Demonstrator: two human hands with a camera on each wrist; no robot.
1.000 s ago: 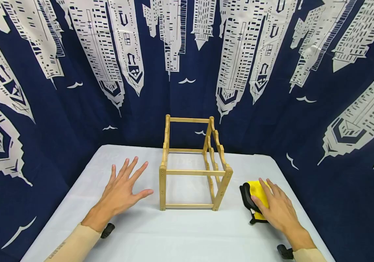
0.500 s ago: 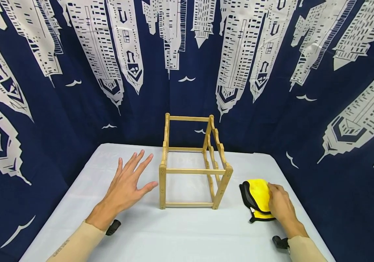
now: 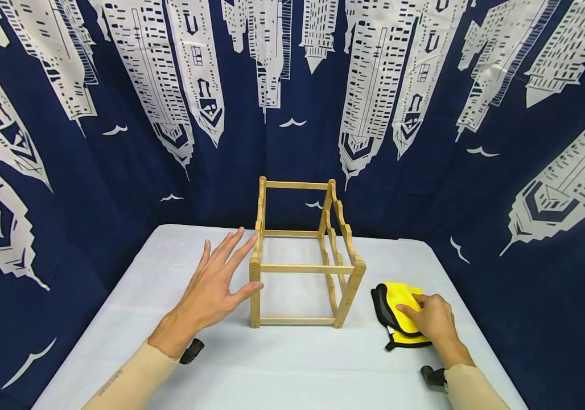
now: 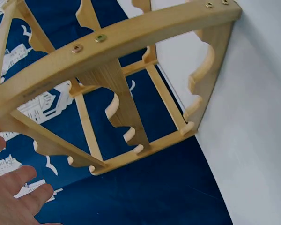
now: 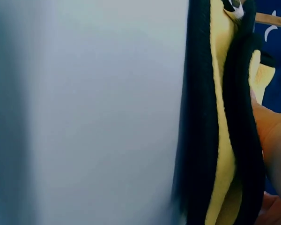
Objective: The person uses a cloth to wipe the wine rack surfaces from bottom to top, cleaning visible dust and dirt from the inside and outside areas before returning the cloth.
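Note:
In the head view, a wooden rack point(image 3: 307, 269) with scalloped rails stands upright mid-table. My left hand point(image 3: 213, 293) is held beside its left side, fingers spread and holding nothing; the thumb overlaps the front left post in view. Its fingertips show at the lower left of the left wrist view, near the rack point(image 4: 112, 101). To the right lies a folded yellow and grey cloth point(image 3: 399, 299) with black edging. My right hand point(image 3: 438, 324) pinches the cloth's top between thumb and fingers. The right wrist view shows the folded edges of the cloth point(image 5: 222, 126) close up.
A white cloth covers the table point(image 3: 272, 370). Behind and on both sides hangs a dark blue curtain point(image 3: 231, 188) printed with white buildings and birds. Black wrist cameras sit under both wrists.
My right hand slid to the cloth's right edge, then came back left and pinched its top. My left hand drifted right and slightly up, closer to the rack.

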